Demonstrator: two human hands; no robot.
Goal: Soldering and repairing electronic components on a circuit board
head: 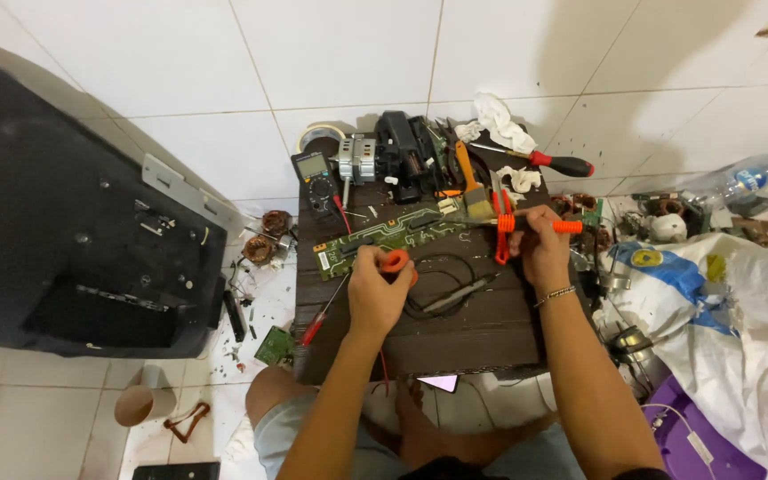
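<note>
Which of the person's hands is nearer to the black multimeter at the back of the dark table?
The left hand. It holds an orange roll just in front of the multimeter, on the same side of the table. The right hand, gripping orange-handled pliers, is farther to the right.

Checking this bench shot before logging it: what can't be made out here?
Head view only:
- Orange roll: mostly hidden by the left hand.
- Pliers: jaw tips too small; the right hand covers one handle.
- Multimeter: display too small.
- Purple box: cut off by frame edge.

White tiled floor (pixel 331 53), grey grout lines, soft shadows; small dark wooden table (pixel 455 342); large black panel (pixel 55 231) lying left.
</note>
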